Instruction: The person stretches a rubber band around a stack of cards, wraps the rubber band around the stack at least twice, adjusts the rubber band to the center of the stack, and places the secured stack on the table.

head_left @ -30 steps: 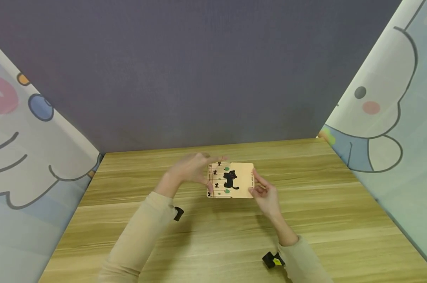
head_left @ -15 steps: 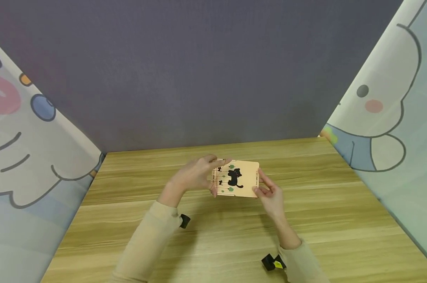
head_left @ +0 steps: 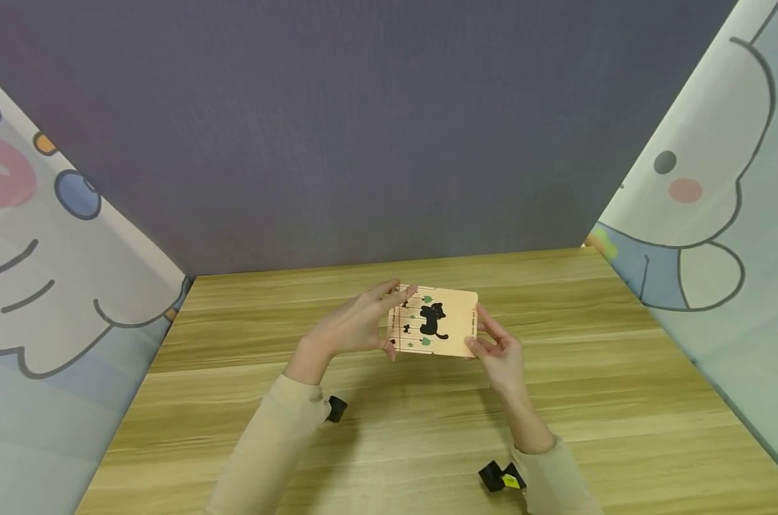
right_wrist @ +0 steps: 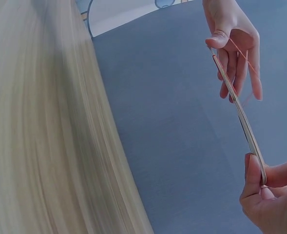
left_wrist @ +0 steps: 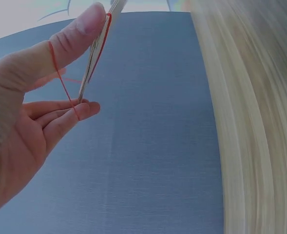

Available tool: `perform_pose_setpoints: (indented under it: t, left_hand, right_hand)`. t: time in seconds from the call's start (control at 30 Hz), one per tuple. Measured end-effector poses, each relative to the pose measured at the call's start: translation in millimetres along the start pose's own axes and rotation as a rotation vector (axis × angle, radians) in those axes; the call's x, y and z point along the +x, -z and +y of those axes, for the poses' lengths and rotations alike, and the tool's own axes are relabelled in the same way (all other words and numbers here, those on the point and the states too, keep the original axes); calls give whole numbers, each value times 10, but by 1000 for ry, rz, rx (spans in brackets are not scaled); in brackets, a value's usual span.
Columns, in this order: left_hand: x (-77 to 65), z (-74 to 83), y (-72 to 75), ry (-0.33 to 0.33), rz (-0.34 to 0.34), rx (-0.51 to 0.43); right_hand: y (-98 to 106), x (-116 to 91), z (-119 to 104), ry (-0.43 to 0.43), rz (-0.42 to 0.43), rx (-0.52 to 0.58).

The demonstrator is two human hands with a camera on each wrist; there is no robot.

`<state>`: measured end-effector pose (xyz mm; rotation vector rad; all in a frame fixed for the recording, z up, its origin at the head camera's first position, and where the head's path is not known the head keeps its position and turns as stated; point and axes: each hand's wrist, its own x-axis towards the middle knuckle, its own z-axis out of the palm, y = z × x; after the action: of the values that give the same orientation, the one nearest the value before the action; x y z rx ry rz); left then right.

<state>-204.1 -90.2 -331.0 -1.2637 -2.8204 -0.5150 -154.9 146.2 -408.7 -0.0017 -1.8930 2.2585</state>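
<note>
Shifted right: thin card stack (head_left: 440, 322) | left hand (head_left: 356, 325) stretches red rubber band (left_wrist: 60, 85) | right hand (head_left: 501, 350) pinches edge

A stack of cards (head_left: 441, 323) is held above the middle of the table (head_left: 620, 400), nearer its far edge, between the left hand (head_left: 356, 325) at its left end and the right hand (head_left: 501, 350) at its right end. A rubber band (left_wrist: 60, 85) runs from the left hand's fingers round the stack's left end.

A light wooden table (head_left: 620, 400) with streaked grain is backed by a plain grey-purple wall (head_left: 376, 129) and flanked by pale cartoon-printed curtains (head_left: 717, 214) under even light.
</note>
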Motion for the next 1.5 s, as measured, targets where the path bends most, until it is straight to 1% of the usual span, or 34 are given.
perform_pose_setpoints:
  t: [0.07, 0.1, 0.2, 0.3, 0.33, 0.4, 0.47, 0.6, 0.7, 0.8, 0.87, 0.93, 1.07, 1.27, 1.4, 1.5]
  left_hand:
    - [-8, 14, 9, 5, 0, -12]
    - [-11, 20, 14, 4, 3, -14]
    - [-23, 38, 35, -1, 7, -16]
    - [-31, 47, 63, -30, 16, -14]
    - [-33, 47, 75, -45, 22, -16]
    - [-33, 46, 100, -74, 34, -28]
    - [-32, 47, 132, -98, 55, -41]
    - [-30, 71, 181, -115, 76, -52]
    - [-33, 94, 197, -128, 57, -33]
    - [-44, 120, 208, -132, 23, -27]
    - [-50, 135, 214, -133, 10, -35]
    - [-53, 146, 218, -138, 11, -50]
    - [-50, 140, 219, -179, 57, -74]
    - [-34, 96, 239, -290, 156, -130]
    - [-25, 100, 268, -344, 188, -140]
    - [-33, 115, 287, -363, 205, -155]
  right_hand:
    - [11, 4, 12, 24, -11, 17]
    - [56, 54, 102, 63, -44, 75]
    - [57, 59, 92, 90, -61, 100]
    - [39, 61, 28, 59, -54, 95]
    - [-8, 13, -79, 21, -25, 44]
    - [-18, 19, -116, -9, -18, 45]
    - [-18, 22, -135, -16, -16, 59]
    - [-11, 23, -170, -4, -12, 83]
    - [-7, 17, -196, 1, -7, 95]
    - [-4, 10, -220, 2, -2, 106]
    - [-4, 7, -236, 3, 0, 115]
    - [-5, 5, -254, 5, 4, 122]
    - [-10, 2, -286, 12, 9, 140]
    - [-5, -2, -327, 46, -5, 189]
    - [12, -3, -349, 87, -20, 230]
    - [22, -15, -370, 100, -26, 252]
